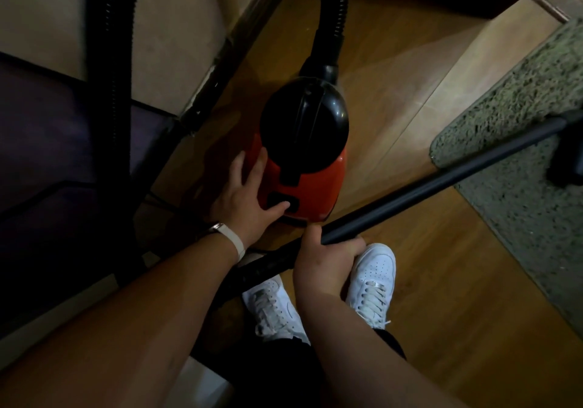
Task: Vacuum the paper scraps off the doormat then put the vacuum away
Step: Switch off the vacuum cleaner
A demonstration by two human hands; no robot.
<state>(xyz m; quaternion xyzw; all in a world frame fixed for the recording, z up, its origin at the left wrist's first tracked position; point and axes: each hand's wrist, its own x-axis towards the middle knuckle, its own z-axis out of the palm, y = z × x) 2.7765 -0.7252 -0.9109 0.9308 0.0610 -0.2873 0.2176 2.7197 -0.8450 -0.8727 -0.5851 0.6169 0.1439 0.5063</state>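
While on one vacuum (pixel 312 186), left hand (pixel 246 201); right hand (pixel 325 264) round one wand (pixel 441 177).

A single wide-angle head-worn camera looks almost straight down at the brown wooden floor (pixel 441 281). The red and black canister vacuum cleaner (pixel 315 186) lies near, mid-frame.

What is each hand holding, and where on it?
The right hand grips the vacuum wand near its upper end. The left hand holds nothing, resting on the red vacuum body.
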